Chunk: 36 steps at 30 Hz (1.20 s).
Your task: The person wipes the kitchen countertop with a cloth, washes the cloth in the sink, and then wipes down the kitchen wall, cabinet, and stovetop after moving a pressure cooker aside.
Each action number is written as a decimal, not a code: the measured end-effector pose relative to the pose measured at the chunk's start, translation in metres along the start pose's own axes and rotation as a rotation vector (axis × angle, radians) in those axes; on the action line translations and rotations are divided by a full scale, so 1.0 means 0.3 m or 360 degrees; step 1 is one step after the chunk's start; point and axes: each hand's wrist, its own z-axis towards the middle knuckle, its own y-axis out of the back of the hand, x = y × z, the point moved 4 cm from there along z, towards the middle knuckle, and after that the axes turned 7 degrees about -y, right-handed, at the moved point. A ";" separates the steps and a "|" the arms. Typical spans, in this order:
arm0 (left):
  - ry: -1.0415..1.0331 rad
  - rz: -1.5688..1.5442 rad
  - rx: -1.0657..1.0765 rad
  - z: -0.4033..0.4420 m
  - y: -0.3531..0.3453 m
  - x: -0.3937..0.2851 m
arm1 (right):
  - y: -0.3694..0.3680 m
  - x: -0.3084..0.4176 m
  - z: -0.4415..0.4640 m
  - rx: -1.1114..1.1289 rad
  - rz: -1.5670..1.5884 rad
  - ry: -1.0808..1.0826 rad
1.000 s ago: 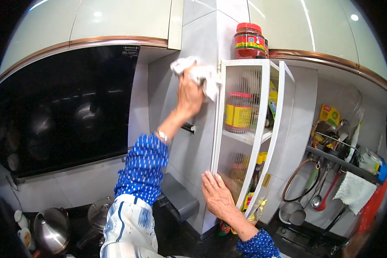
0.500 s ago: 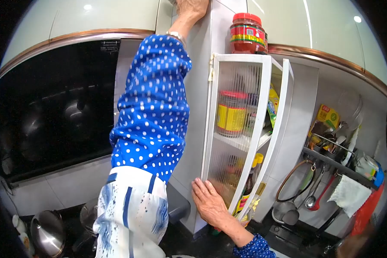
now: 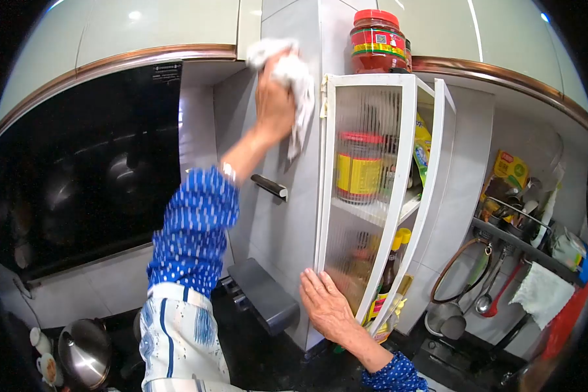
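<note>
My left hand (image 3: 274, 108) is closed around a white cloth (image 3: 300, 81) and presses it against the grey tiled wall (image 3: 268, 225), high up near the upper cabinet. Part of the cloth hangs down beside my wrist and is blurred. Lower right, my right hand (image 3: 326, 307) lies flat with fingers stretched over the bottom left edge of a white shelf cabinet (image 3: 408, 163). Behind its ribbed clear panel stands a jar with a yellow label and red lid (image 3: 359, 171). Bottles with yellow caps (image 3: 402, 240) show at its partly open side.
A red-lidded jar (image 3: 377, 42) stands on top of the shelf cabinet. A black bar (image 3: 269, 187) sticks out from the wall above a dark grey box (image 3: 264, 297). A lidded metal pot (image 3: 85, 353) is lower left; ladles (image 3: 493, 300) hang from a rack at right.
My left hand has come down the wall from the top edge, and the cloth in it is now in full view. My right hand stays on the cabinet edge. The view has shifted slightly.
</note>
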 end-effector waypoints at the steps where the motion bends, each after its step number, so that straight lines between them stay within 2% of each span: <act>1: 0.0091 0.0019 0.0039 0.091 -0.032 0.041 | 0.002 -0.005 -0.001 0.0013 -0.0005 -0.0011; 3: 0.0146 0.0314 0.0064 0.269 -0.132 0.277 | 0.000 0.000 0.003 0.0019 0.0033 0.0021; 4: 0.0009 0.0514 -0.0120 0.320 -0.132 0.311 | -0.003 0.002 0.002 0.0038 0.0036 0.0031; 5: 0.0028 0.0530 -0.0125 0.306 -0.134 0.343 | 0.000 -0.001 0.003 0.0013 0.0061 0.0025; 10: 0.0555 0.0069 0.0126 0.256 -0.099 0.273 | 0.004 0.002 0.005 -0.0014 0.0053 0.0023; 11: 0.0418 0.0158 0.0106 0.185 -0.096 0.250 | 0.001 0.005 0.006 -0.0005 0.0028 0.0027; 12: 0.0636 0.0285 0.0333 0.107 -0.100 0.248 | -0.001 0.006 0.009 -0.0007 -0.0007 0.0029; 14: 0.0579 0.0006 0.0211 0.059 -0.004 -0.003 | -0.008 0.008 0.005 -0.0026 0.0007 0.0026; 16: 0.0619 -0.0035 0.0265 0.014 0.012 -0.097 | -0.006 0.007 0.005 -0.0070 0.0011 0.0019; 17: 0.0523 -0.0024 0.0267 0.010 0.035 -0.166 | -0.009 0.004 0.003 -0.0105 0.0005 0.0029; 18: 0.0870 -0.0167 0.0488 0.005 0.054 -0.225 | -0.008 0.004 0.003 -0.0104 0.0016 0.0036; 20: 0.0648 0.0284 0.0560 -0.088 0.024 -0.222 | 0.009 0.006 0.002 -0.0093 0.0094 0.0055; 22: 0.0577 0.0424 0.0503 -0.171 0.042 -0.337 | -0.004 0.006 0.005 -0.0148 0.0112 0.0084; 24: 0.0668 0.0443 0.0589 -0.242 0.051 -0.445 | -0.001 0.008 0.001 -0.0138 0.0116 0.0072; 27: 0.0518 0.0446 0.0582 -0.353 0.090 -0.549 | -0.014 0.006 -0.002 -0.0104 0.0041 0.0077; 28: 0.0654 0.0385 0.0688 -0.389 0.109 -0.583 | -0.024 0.004 -0.004 -0.0066 -0.0015 0.0057; 30: 0.0669 0.0248 0.0747 -0.469 0.158 -0.632 | -0.003 0.016 -0.021 -0.0122 0.0088 0.0064; 31: 0.0647 0.0251 0.0726 -0.468 0.186 -0.613 | 0.010 0.023 -0.043 -0.0155 0.0131 0.0080; 33: 0.0883 -0.0024 0.0648 -0.466 0.227 -0.558 | 0.065 0.046 -0.079 -0.0195 0.0248 0.0096; 34: 0.1105 -0.0045 0.0361 -0.438 0.227 -0.481 | 0.090 0.050 -0.100 -0.0211 0.0232 0.0098; 36: 0.0759 -0.0124 0.0064 -0.297 0.198 -0.299 | 0.127 0.056 -0.155 -0.0268 0.0310 0.0117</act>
